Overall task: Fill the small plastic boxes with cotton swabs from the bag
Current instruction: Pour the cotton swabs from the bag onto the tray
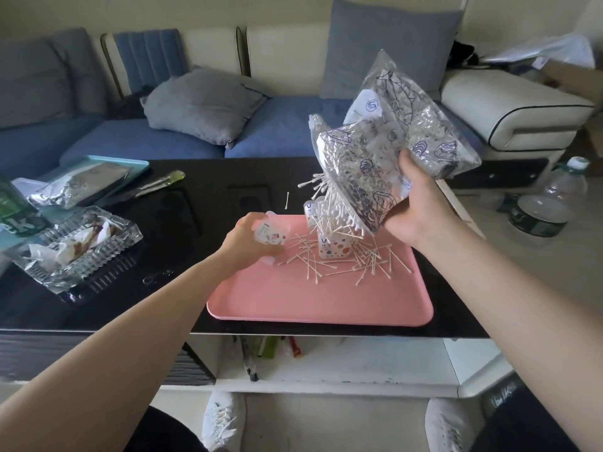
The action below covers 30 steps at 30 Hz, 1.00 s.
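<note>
Pouring is under way; the head view is the only one.

The right hand (421, 203) holds a clear crinkled plastic bag printed with dark line drawings (391, 141), tipped mouth-down over a flat pink plastic tray (319, 298). Fingers and thumb are curled round the bag's lower part, close to the opening. White-tipped cotton swabs (329, 203) stream from the mouth onto a small upright plastic box with coloured dots (336, 247), which stands on the tray directly below. Many miss: loose swabs (368, 261) lie scattered on the tray around that box, and a single swab (287, 200) is in mid-air to the left. A second small box (311, 208) shows just behind the stream; its fill level cannot be read.

The left hand (248, 243) grips a third small clear box with a printed label (272, 234), tilted, near the tray's far left corner, with the fingers wrapped round it. Whether it contains swabs cannot be told.

Progress, as a judgement: early to middle.
- Done: the dotted box is taking swabs, and sticks already jut out of its top at angles.
- Left: settle those sticks, gather the spill, fill the other boxes.
- The bag looks well stocked.
</note>
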Available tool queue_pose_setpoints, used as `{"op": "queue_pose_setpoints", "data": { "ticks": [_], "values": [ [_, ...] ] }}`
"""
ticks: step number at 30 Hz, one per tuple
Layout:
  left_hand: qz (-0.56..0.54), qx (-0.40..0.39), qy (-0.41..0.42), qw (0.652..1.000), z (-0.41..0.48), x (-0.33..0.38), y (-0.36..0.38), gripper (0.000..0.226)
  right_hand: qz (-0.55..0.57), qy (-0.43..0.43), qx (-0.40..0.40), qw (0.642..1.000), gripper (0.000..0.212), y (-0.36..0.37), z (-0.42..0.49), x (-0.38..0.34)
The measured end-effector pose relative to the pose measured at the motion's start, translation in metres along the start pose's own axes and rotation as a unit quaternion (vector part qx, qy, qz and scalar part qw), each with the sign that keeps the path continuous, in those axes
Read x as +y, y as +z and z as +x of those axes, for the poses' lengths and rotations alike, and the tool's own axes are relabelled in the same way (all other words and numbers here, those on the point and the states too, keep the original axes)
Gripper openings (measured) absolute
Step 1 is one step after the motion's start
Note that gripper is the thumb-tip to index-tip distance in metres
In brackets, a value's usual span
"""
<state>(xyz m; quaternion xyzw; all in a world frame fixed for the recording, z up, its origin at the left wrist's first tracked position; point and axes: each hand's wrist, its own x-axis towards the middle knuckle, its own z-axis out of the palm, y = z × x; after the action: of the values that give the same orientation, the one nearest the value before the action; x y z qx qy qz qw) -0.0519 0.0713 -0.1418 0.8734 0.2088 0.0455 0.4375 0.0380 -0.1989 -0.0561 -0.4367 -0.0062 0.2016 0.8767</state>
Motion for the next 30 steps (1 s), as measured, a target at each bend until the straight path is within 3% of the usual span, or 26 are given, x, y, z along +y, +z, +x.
{"op": "queue_pose_setpoints", "data": {
  "ticks": [4, 9, 11, 15, 19, 24, 30],
  "values": [
    [-0.059, 0.005, 0.045, 0.997, -0.004, 0.002, -0.005, 0.069, -0.03, 0.0, 0.014, 0.999, 0.04, 0.025, 0.001, 0.008],
    [-0.052, 0.017, 0.13, 0.99, -0.011, 0.011, -0.018, 0.078, -0.185, 0.03, 0.081, 0.979, 0.086, 0.039, 0.011, 0.019],
    [-0.036, 0.02, 0.143, 0.989, -0.012, 0.016, -0.017, 0.084, -0.236, -0.013, 0.096, 0.967, 0.077, 0.042, 0.012, 0.021],
    [-0.018, 0.005, 0.144, 0.989, -0.007, 0.018, -0.016, 0.094, -0.228, -0.095, 0.104, 0.963, 0.069, 0.054, 0.024, 0.025],
    [-0.029, -0.004, 0.141, 0.99, -0.005, 0.017, -0.016, 0.095, -0.328, -0.024, 0.12, 0.937, 0.086, 0.062, 0.017, 0.029],
    [-0.011, -0.021, 0.143, 0.989, -0.007, 0.014, -0.019, 0.094, -0.312, -0.007, 0.122, 0.942, 0.099, 0.07, 0.02, 0.034],
    [-0.017, -0.023, 0.15, 0.988, -0.012, 0.015, -0.017, 0.097, -0.33, -0.002, 0.135, 0.934, 0.092, 0.07, 0.017, 0.03]
  ]
}}
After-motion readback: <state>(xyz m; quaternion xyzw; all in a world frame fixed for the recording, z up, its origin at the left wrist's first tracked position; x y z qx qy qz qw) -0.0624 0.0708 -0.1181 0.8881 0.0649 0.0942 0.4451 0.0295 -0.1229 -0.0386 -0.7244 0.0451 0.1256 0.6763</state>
